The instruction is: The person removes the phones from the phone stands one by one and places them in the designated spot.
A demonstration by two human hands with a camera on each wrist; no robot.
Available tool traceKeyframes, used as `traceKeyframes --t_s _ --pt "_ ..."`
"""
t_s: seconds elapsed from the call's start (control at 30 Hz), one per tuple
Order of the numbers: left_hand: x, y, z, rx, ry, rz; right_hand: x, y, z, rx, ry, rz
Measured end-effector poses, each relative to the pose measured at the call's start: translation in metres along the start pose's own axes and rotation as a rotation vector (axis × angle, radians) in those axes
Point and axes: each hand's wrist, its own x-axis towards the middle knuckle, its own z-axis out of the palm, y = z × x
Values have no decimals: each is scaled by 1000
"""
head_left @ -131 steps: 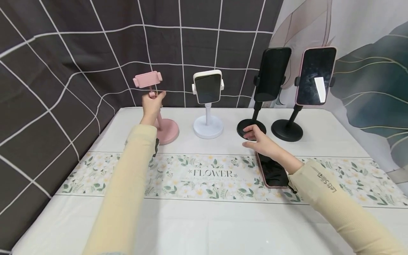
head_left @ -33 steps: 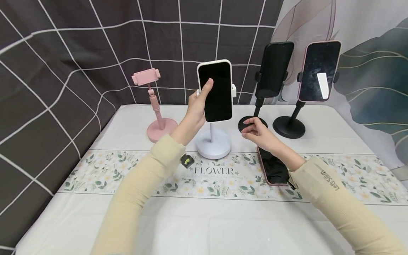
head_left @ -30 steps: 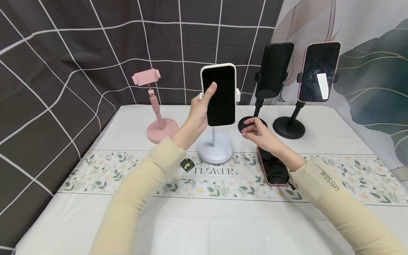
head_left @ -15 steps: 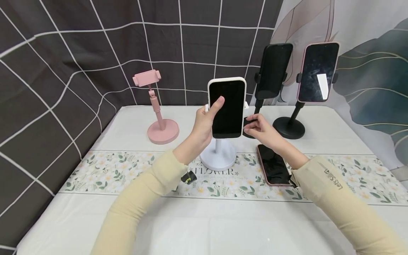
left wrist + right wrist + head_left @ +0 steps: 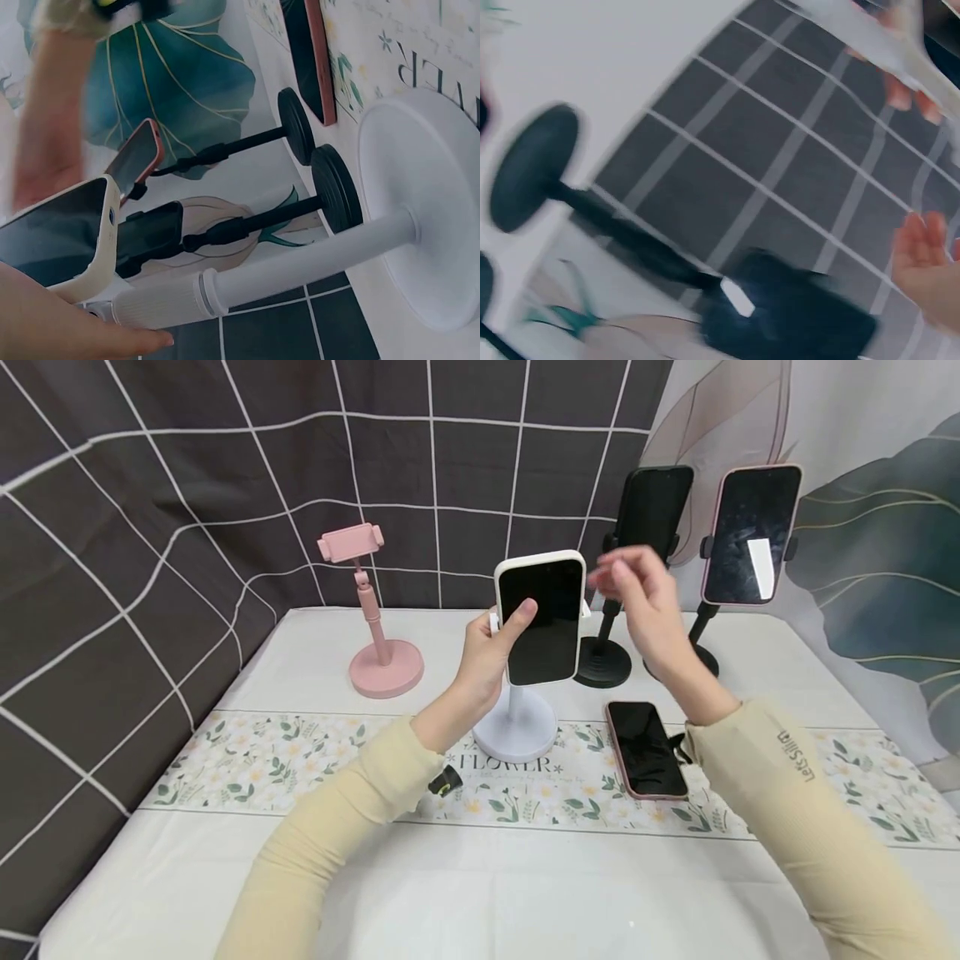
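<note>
Gridded backdrop (image 5: pixel 390 460), left hand (image 5: pixel 486 653) gripping white-rimmed phone (image 5: pixel 552 639); right hand (image 5: pixel 654 610) relaxed, blurred, partly hiding black phone (image 5: pixel 656 510)

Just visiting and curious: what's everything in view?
Pink stand: one, pink, left
White stand: one, white, middle
White phone: one, white-edged, in white stand
Black stands: two, black, right
Upright phones: two, black and pink-edged, in black stands
Flat phone: one, pink-edged, on tablecloth
Tablecloth: one, white with flowers, underneath
Curtains: two, dark and pale, behind
Wrist gadgets: two, black, at cuffs
Left hand: one, cream-sleeved, gripping white phone
Right hand: one, cream-sleeved, beside white phone
</note>
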Motion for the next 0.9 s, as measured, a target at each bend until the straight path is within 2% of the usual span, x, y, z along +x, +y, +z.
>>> traceKeyframes --t_s 0.03,0.1,0.13,0.2,0.3,0.4,0.47,0.53,0.6,0.63,0.73,0.8,0.9 --pt "0 0 0 14 -2 9 6 -7 2 24 0 -76" --pt "1 0 -1 52 -11 33 18 -20 7 54 -49 -197" --pt "1 1 -1 70 -16 47 23 -25 9 66 -96 -234" --pt "2 3 -2 87 -33 71 33 -33 15 76 -198 -261" --pt "4 5 -3 102 -60 86 43 -38 24 131 -331 -189" --pt "4 7 -3 103 -75 77 49 -38 30 217 -420 -108" --pt "5 8 -2 107 -76 72 50 -37 33 265 -452 -58" --pt "5 8 -2 108 -74 74 51 -39 34 233 -446 -46" --pt "4 8 -1 111 -67 76 49 -44 35 104 -403 -71" --pt "4 7 -1 115 -66 78 47 -49 36 -6 -374 -98" --pt "3 7 -1 129 -61 90 38 -64 41 -468 -270 -214" --pt "3 7 0 159 -47 113 30 -72 47 -738 -200 -266" --pt "4 7 1 217 -5 160 20 -78 59 -1004 -137 -279"
